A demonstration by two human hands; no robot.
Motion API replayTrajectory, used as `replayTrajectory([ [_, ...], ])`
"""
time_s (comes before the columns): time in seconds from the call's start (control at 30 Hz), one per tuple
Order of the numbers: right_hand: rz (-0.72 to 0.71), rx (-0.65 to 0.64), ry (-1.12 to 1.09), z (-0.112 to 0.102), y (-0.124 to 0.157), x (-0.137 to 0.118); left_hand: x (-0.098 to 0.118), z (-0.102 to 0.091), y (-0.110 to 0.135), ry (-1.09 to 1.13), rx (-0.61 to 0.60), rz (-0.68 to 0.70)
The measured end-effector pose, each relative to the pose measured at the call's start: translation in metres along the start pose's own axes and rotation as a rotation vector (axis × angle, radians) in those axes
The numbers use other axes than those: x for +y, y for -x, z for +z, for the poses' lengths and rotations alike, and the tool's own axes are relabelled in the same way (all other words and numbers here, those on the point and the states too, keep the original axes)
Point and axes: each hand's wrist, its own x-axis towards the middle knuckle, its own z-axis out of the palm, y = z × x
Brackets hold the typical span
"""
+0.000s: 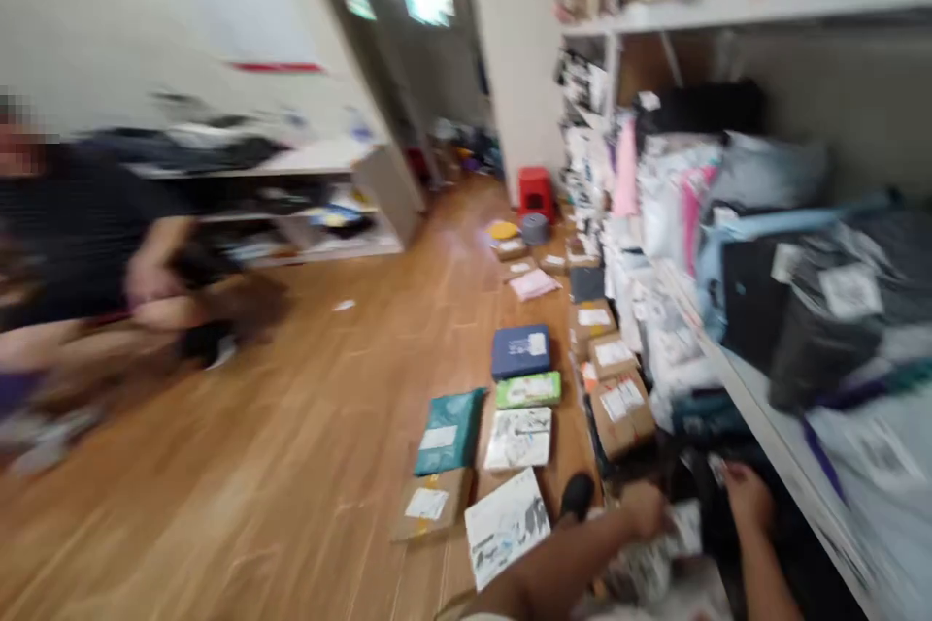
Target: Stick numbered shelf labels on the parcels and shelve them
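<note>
Parcels by floor and shelf; both your hands low at the right

Largest: wooden floor (313, 466), running beneath everything to the far doorway. White shelving (772, 437) at your right, stacked with grey, white and blue bags. Seated person (80, 223), dark top, at your left on the floor, well apart from you.

Middle-sized: white parcel (508, 529) with dark print, lying flat near your foot (577, 496); brown parcel (431, 505) beside it; teal bag (449, 432) just beyond the brown one; blue box (520, 350) farther off.

At hand: pale package (641, 568), low between your forearms, just below the left fingers; dark material lies between your two hands, next to the right fingertips. Your left hand (645, 510) is curled, its forearm slanting up and rightward; your right hand (749, 497) is bent inward at the dark material, forearm rising steeply. Blur probably hides the finer contact, so you cannot tell whether either set of fingers grips anything.

Smallest: white scrap (344, 305), alone on the floorboards.
</note>
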Motion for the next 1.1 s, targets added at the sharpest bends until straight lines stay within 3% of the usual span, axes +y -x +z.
replayTrajectory([
  [0.1, 0.107, 0.135, 0.082, 0.002, 0.006, 0.028, -0.004, 0.001, 0.001, -0.198, -0.072, 0.041],
  [0.23, 0.052, 0.17, 0.134, -0.002, 0.023, 0.058, 0.01, -0.003, -0.018, -0.32, -0.087, 0.226],
  [0.4, -0.04, 0.135, 0.184, -0.013, 0.053, 0.062, 0.055, 0.018, -0.041, -0.354, -0.106, 0.408],
  [0.53, 0.014, 0.071, 0.212, -0.017, 0.049, 0.065, 0.076, 0.032, -0.054, -0.392, -0.106, 0.402],
  [0.77, 0.063, -0.114, 0.148, -0.017, 0.041, 0.069, 0.06, 0.028, -0.054, -0.354, 0.023, 0.259],
  [0.9, 0.08, -0.204, 0.05, -0.017, 0.036, 0.072, 0.051, 0.028, -0.055, -0.254, -0.02, 0.298],
  [1.1, 0.081, -0.223, -0.112, -0.021, 0.03, 0.078, 0.058, 0.031, -0.069, -0.114, -0.06, 0.363],
])
